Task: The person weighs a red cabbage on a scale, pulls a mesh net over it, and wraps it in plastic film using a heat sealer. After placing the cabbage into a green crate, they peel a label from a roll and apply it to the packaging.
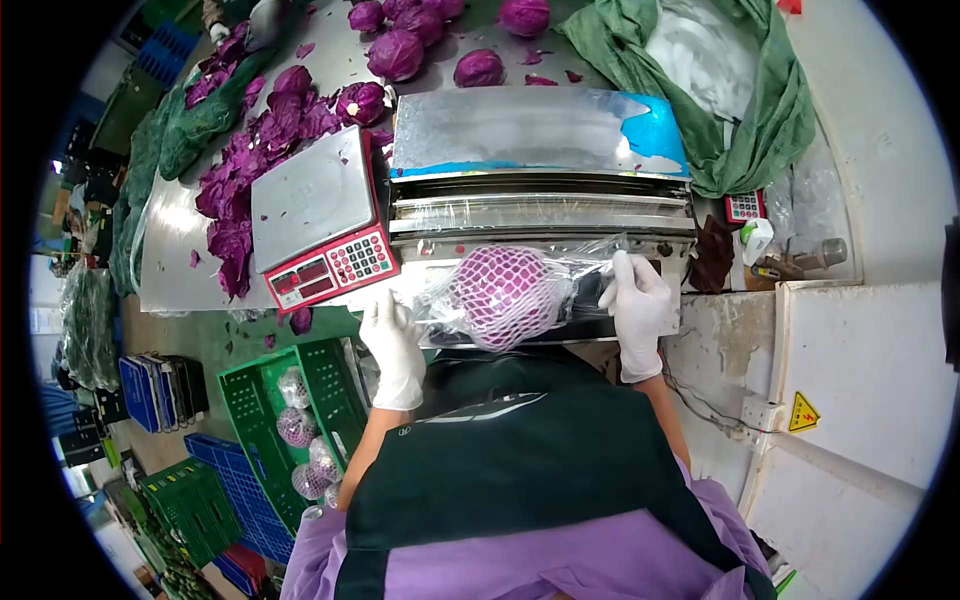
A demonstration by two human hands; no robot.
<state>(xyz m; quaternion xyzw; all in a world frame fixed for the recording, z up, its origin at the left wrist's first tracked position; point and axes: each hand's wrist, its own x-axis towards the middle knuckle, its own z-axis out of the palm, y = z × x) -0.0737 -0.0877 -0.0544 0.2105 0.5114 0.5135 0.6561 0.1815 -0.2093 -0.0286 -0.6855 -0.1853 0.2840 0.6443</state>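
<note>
A red cabbage [505, 290] in a white foam net lies in front of me on the film-wrapping machine [540, 132], between my two gloved hands. Clear plastic film [590, 262] stretches out from both sides of it. My right hand [637, 310] is closed, its fingers pinching the film's right end. On the other side my left hand [392, 345] is closed at the film's left edge, close to the corner of a red scale; its fingertips are partly hard to make out.
The scale [312, 200] stands left of the machine. Purple leaves [230, 215] and loose cabbages [396, 55] lie on the metal table [170, 250]. A green crate [262, 400] at lower left holds several wrapped cabbages. Green cloth [780, 120] lies at upper right. Another person's gloved hand [219, 33] shows at upper left.
</note>
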